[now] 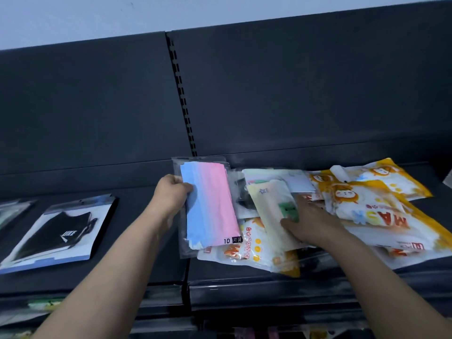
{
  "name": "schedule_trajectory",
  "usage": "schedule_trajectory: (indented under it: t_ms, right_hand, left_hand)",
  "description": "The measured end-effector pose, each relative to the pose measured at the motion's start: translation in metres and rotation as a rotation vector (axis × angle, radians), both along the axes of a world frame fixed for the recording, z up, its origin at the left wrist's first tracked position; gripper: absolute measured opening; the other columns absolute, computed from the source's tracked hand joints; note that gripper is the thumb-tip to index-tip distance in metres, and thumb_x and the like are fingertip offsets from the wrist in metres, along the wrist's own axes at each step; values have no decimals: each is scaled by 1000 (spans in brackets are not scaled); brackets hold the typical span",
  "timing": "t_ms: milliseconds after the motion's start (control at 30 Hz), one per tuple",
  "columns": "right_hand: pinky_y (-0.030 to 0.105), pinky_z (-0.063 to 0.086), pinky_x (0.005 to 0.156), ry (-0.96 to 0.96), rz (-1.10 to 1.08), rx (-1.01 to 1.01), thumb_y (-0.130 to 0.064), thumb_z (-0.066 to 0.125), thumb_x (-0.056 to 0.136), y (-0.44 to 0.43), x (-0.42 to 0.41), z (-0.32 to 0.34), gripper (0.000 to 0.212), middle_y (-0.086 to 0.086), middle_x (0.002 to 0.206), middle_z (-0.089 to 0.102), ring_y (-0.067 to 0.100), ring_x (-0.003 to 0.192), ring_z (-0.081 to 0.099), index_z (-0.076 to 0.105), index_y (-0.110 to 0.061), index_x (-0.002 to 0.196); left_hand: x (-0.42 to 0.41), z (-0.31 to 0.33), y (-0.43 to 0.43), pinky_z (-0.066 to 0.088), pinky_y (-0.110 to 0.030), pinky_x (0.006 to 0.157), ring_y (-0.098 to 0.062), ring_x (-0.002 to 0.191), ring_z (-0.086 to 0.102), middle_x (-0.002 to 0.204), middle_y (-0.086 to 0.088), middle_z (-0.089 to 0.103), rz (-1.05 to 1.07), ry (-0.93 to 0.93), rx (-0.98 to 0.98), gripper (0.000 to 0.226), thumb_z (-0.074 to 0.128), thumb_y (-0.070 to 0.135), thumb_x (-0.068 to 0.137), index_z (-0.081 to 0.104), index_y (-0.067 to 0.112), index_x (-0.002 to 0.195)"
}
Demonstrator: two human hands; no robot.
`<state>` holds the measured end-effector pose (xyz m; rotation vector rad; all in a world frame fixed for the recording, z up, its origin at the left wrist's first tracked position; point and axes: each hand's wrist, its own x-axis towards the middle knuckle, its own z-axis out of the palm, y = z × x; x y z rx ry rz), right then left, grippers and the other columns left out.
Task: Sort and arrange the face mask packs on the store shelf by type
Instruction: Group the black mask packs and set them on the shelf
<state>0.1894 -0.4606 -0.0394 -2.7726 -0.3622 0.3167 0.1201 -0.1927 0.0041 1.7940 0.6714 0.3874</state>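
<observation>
Gripping blue-pink pack (210, 204) by its left edge mid-frame, left hand (171, 194) held it long axis near-vertical, "10" at bottom. Right hand (310, 223) lay flat-fingered on cream pack (266, 204). Yellow pack (381, 216) right: "MASK", upside down.

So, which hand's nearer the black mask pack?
Left. The left hand is right of the black mask pack, gripping the blue-pink pack; the right hand rests farther right on the pile.

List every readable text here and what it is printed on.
"10 片装": pink and blue pack, bottom corner.
"LIKE": black mask pack.
"MASK", upside down: yellow cartoon pack.
Orange print on the lower orange-and-white pack: too blurred to read.
</observation>
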Motion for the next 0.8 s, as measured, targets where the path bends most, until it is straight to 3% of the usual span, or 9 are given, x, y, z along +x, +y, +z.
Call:
schedule_trajectory:
  t_ms: [100, 200, 333, 400, 467, 533, 600, 733, 800]
  right_hand:
    - [40, 45, 94, -23, -50, 93, -54, 61, 81, -3, 2, -1, 80, 5, 144, 42, 28, 128, 43, 22, -29, 146]
    - [37, 46, 87, -114, -71, 273, -34, 65, 85, 1, 4, 9, 73, 10, 136, 46, 30, 118, 50, 24, -30, 145]
    - [30, 50, 73, -205, 36, 653, -21, 60, 91, 30, -3, 28, 64, -6, 127, 51, 15, 105, 54, 27, -40, 142]
    - [41, 54, 82, -104, 70, 804, -19, 58, 92, 56, -8, 30, 61, -7, 130, 53, 17, 109, 56, 29, -46, 139]
    - [48, 54, 87, -17, 120, 851, -14, 58, 91, 83, -18, 29, 62, -6, 129, 55, 20, 109, 58, 34, -48, 136]
    - [47, 55, 84, 49, 189, 857, -8, 58, 89, 114, -29, 25, 63, -6, 127, 58, 17, 106, 61, 38, -47, 135]
    - [49, 57, 79, 114, 229, 883, -3, 55, 87, 145, -39, 20, 63, -7, 121, 61, 15, 96, 66, 43, -46, 131]
    - [49, 56, 80, 111, 302, 897, -15, 53, 75, 221, -67, 15, 62, -4, 112, 62, 18, 93, 67, 47, -58, 119]
    - [45, 55, 85, 76, 328, 883, -15, 55, 79, 258, -86, 17, 60, -3, 113, 57, 17, 97, 64, 47, -53, 125]
  left_hand:
    - [-2, -9, 4, 56, -33, 62, -22, 73, 67, 91, -9, 68, 0, -35, 16, 4, 55, 12, 94, 56, 10, 97]
    - [-14, -19, 11, 57, -40, 78, -23, 86, 68, 99, -2, 67, 39, -32, 141, 9, 57, 22, 94, 56, 20, 103]
    - [-38, -24, 31, 51, -31, 54, -18, 62, 60, 82, -3, 63, 97, -51, 16, 9, 54, 19, 96, 56, 10, 97]
    - [-55, -22, 44, 34, -20, 40, -14, 40, 43, 61, -6, 49, 139, -57, -61, 21, 50, 14, 97, 49, 7, 77]
    - [-77, -19, 60, 31, -15, 35, -11, 31, 39, 53, -6, 49, 201, -40, -105, 23, 48, 7, 97, 49, 10, 74]
    - [-105, -18, 78, 41, -19, 38, -14, 42, 55, 71, -11, 63, 220, -23, -134, 12, 47, 0, 94, 56, 8, 94]
    - [-132, -21, 99, 49, -27, 49, -21, 61, 63, 94, -14, 68, 233, -6, -101, 32, 40, -3, 91, 51, 4, 120]
    - [-191, -17, 139, 47, -26, 47, -21, 70, 58, 101, -7, 63, 412, -33, 3, 36, 32, 0, 95, 43, 21, 122]
    - [-220, -17, 164, 56, -42, 71, -33, 97, 63, 123, -11, 61, 482, -21, 71, 48, 36, 8, 94, 35, 23, 140]
